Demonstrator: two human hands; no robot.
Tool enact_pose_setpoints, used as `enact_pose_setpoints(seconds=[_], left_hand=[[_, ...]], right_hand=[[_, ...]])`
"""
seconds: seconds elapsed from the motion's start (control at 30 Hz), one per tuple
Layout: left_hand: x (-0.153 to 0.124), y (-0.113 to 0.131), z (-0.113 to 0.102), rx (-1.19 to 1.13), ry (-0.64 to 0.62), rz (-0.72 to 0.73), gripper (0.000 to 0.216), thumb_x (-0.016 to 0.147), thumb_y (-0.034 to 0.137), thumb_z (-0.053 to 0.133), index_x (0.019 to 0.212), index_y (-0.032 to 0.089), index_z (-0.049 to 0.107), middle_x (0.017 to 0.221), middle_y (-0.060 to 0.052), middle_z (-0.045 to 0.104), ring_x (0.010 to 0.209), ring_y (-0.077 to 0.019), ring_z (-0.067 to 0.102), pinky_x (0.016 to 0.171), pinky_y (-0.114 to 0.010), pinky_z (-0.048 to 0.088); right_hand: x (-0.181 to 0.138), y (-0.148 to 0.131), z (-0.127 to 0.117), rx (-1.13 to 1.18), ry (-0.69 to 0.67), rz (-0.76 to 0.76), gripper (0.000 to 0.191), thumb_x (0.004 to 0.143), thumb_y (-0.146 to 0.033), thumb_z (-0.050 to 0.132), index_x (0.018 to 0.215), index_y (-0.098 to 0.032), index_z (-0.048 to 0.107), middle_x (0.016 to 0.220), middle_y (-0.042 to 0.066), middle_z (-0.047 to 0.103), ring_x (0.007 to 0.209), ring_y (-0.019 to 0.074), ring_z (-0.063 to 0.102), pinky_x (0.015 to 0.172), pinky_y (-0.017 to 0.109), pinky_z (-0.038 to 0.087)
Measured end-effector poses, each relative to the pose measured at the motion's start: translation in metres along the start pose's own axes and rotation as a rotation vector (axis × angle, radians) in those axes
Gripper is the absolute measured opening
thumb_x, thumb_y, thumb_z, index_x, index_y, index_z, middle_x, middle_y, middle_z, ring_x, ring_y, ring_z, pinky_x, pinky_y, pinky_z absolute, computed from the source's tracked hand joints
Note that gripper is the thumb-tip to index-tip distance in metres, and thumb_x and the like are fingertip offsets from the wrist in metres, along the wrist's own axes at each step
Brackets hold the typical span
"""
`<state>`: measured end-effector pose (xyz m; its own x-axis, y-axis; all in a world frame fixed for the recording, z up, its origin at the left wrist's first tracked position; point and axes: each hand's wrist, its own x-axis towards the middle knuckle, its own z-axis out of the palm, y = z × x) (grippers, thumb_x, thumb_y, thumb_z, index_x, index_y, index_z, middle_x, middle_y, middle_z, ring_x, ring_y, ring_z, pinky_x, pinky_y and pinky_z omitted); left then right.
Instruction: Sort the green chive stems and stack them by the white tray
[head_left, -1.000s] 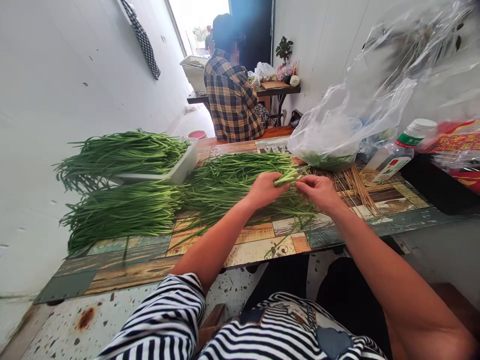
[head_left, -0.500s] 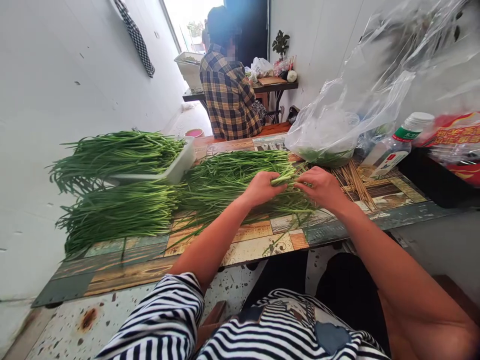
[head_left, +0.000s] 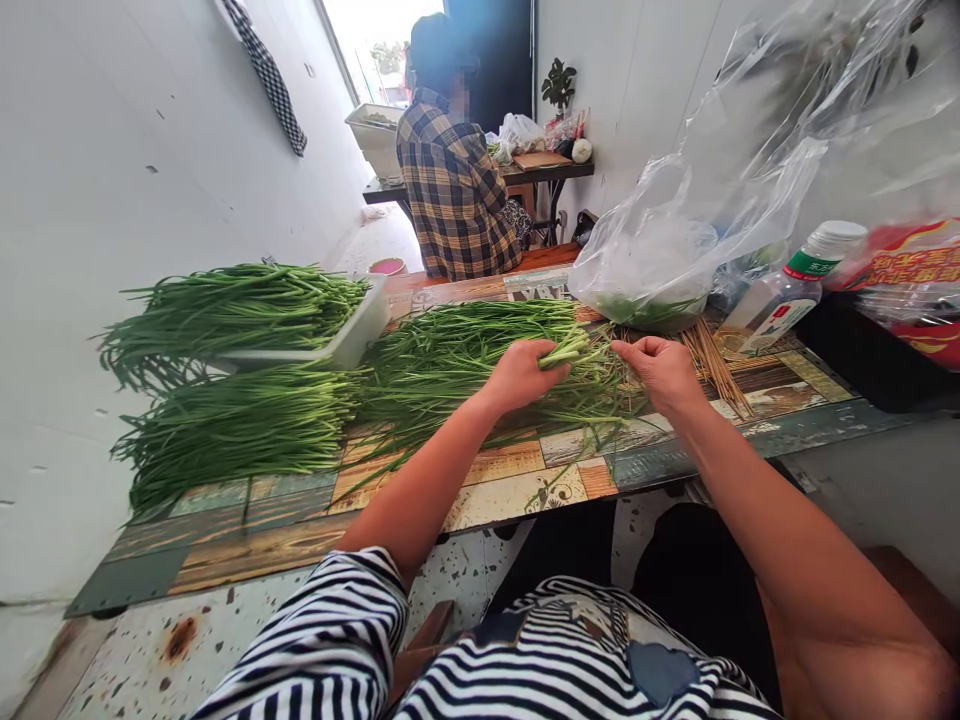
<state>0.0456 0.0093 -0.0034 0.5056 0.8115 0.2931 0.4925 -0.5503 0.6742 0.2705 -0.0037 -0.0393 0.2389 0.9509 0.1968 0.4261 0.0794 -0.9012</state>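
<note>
My left hand (head_left: 519,376) is closed around a small bunch of green stalks (head_left: 564,351), cut ends pointing right, held just above a loose heap of the same stalks (head_left: 457,362) on the patterned table (head_left: 517,492). A little to the right, my right hand (head_left: 664,370) is pinched with the fingers curled, apart from the bunch; a thin stick may be in the pinch, but I cannot make it out. Bamboo skewers (head_left: 712,362) lie just beyond that hand.
Another pile of stalks (head_left: 240,425) lies at the left, and a white tray (head_left: 352,335) holds more. A clear plastic bag (head_left: 660,265) with greens, a bottle (head_left: 787,290) and a black box (head_left: 870,360) stand at the right. A person in a checked shirt (head_left: 450,195) sits ahead.
My right hand has drawn away to the right from the cut ends of the bunch. My left hand keeps its grip in nearly the same place.
</note>
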Motion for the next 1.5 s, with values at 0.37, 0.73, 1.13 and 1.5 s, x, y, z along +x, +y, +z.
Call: enact_pose_setpoints(seconds=[0.37, 0.73, 1.13, 1.5], left_hand=[[-0.003, 0.0, 0.001, 0.022, -0.004, 0.029, 0.023, 0.079, 0.035, 0.059, 0.072, 0.014, 0.063, 0.067, 0.002, 0.059, 0.065, -0.0112, 0.048, 0.064, -0.022, 0.035], [-0.006, 0.003, 0.005, 0.121, -0.198, 0.084, 0.026, 0.076, 0.039, 0.066, 0.065, 0.015, 0.058, 0.059, 0.005, 0.049, 0.057, -0.0094, 0.038, 0.055, -0.023, 0.026], [-0.001, -0.012, 0.009, -0.069, -0.104, 0.0, 0.023, 0.074, 0.036, 0.066, 0.071, 0.013, 0.065, 0.061, 0.005, 0.052, 0.059, -0.0086, 0.042, 0.056, -0.02, 0.03], [0.001, -0.023, 0.018, 0.123, -0.041, 0.09, 0.028, 0.08, 0.041, 0.062, 0.077, 0.014, 0.067, 0.072, 0.001, 0.062, 0.066, -0.0112, 0.052, 0.06, -0.021, 0.036]], right_hand=[[-0.054, -0.014, -0.018, -0.642, -0.323, -0.585, 0.031, 0.088, -0.043, 0.052, 0.081, -0.022, 0.072, 0.084, 0.008, 0.064, 0.082, 0.0222, 0.056, 0.072, 0.034, 0.044], [-0.043, -0.034, -0.013, -0.378, -0.317, -0.338, 0.021, 0.085, -0.033, 0.051, 0.072, -0.019, 0.06, 0.071, 0.003, 0.06, 0.064, 0.015, 0.051, 0.059, 0.028, 0.037], [-0.035, -0.024, 0.009, 0.016, -0.29, 0.018, 0.035, 0.066, -0.049, 0.068, 0.076, -0.015, 0.068, 0.059, -0.001, 0.057, 0.052, 0.01, 0.043, 0.049, 0.024, 0.03], [-0.023, -0.003, 0.008, -0.134, -0.274, -0.057, 0.024, 0.069, -0.042, 0.063, 0.068, -0.019, 0.068, 0.054, 0.0, 0.056, 0.049, 0.0136, 0.045, 0.047, 0.027, 0.032]])
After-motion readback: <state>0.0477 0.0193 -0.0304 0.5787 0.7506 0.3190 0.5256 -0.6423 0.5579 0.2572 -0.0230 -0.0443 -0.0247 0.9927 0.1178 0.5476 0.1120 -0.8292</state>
